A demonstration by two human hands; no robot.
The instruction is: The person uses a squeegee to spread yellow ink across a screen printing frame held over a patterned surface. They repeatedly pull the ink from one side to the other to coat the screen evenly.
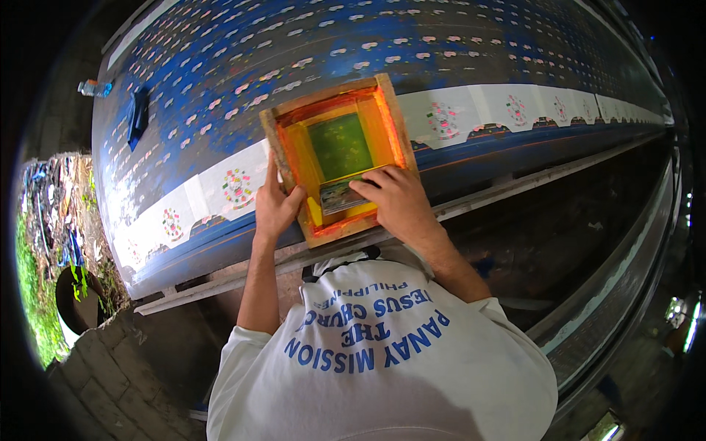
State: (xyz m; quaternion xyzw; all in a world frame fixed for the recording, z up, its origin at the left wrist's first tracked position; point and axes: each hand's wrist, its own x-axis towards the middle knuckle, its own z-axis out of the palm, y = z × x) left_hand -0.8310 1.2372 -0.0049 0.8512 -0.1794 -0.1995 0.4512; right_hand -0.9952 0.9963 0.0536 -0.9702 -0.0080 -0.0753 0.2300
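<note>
A wooden screen-printing frame (393, 110) with an orange-yellow inner border and a green mesh centre (338, 143) lies over a band of white printed pieces (456, 99) on the long blue-stained table. My left hand (276, 206) grips the frame's left side near its lower corner, index finger along the outside and thumb on top. My right hand (397, 202) holds a flat squeegee-like bar (340, 195) inside the frame's lower part, fingers bent over its upper edge. The white pieces bear small pink and green round designs; the part under the frame is hidden.
A rail (463, 205) runs along the table's near edge, with a dark gap and metal channel to the right. A dark blue cloth (136, 117) and plastic bottle (95, 88) are at the far left. A rubble-strewn patch, block wall and round container (68, 301) lie outside left.
</note>
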